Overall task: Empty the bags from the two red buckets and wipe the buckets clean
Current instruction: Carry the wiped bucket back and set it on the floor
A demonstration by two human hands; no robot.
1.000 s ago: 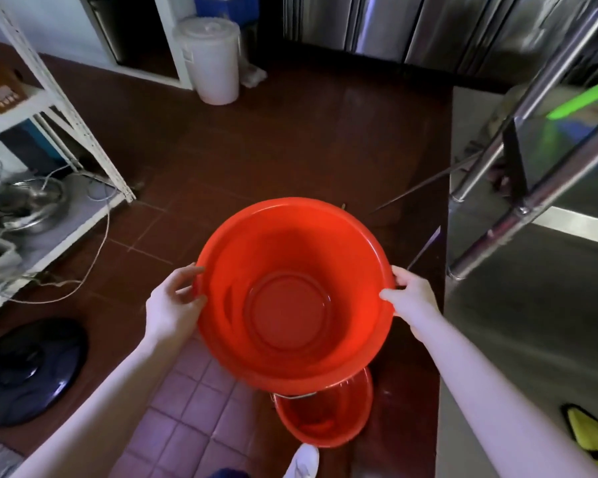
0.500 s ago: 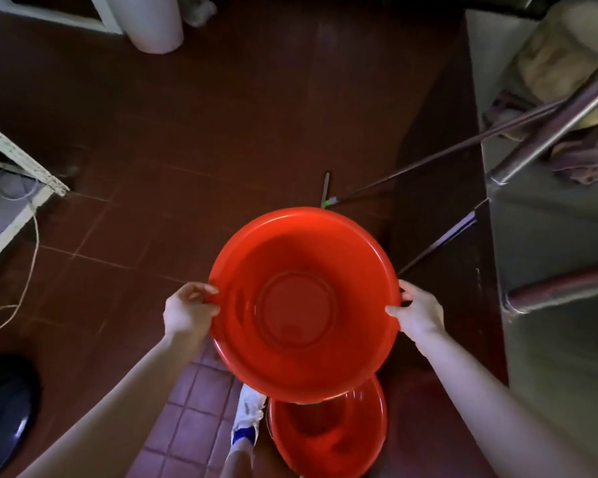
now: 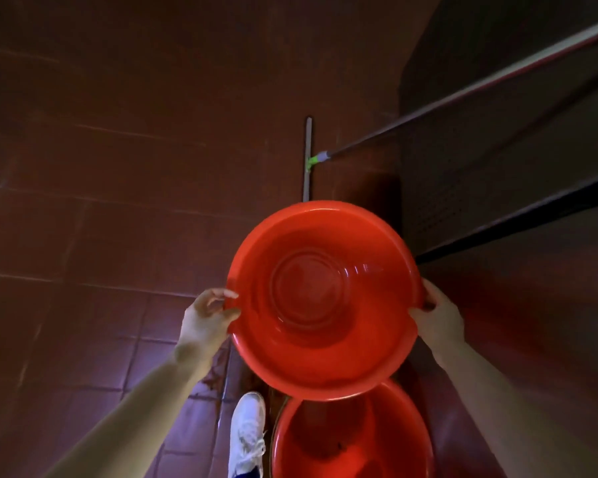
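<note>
- Head view, looking steeply down. The round upper red plastic bucket [image 3: 325, 360] is held in the air with its mouth towards me. I can see straight down its glossy inner wall to the ringed bottom.
- Left hand [image 3: 206, 320]: it grips the left side of this bucket's rim. The thumb lies against the rim edge and the fingers are curled on the outer side.
- Right hand [image 3: 437, 319]: it grips the right side of the rim, opposite the left hand. The thumb is hooked over the edge. The other fingers are hidden behind the bucket wall, so I cannot tell how they lie.
- Both forearms are bare and reach up to the bucket from the bottom corners of the view.
- The round lower red plastic bucket [image 3: 353, 439] stands on the floor directly below the held bucket, which covers its far edge. There is a small dark speck on its inner wall, and I cannot tell what it is.
- A white laced shoe [image 3: 247, 432] is below and left of the held bucket, just beside the lower bucket.
- A grey floor squeegee with a green joint [image 3: 308, 157] is beyond the held bucket's far rim. Its bar lies on the floor, and its long dark handle runs up to the right.
- A dark perforated metal panel [image 3: 463, 174] is up and to the right of the held bucket.
- Dark red-brown floor tiles [image 3: 118, 208] spread to the left of the held bucket and beyond it.
</note>
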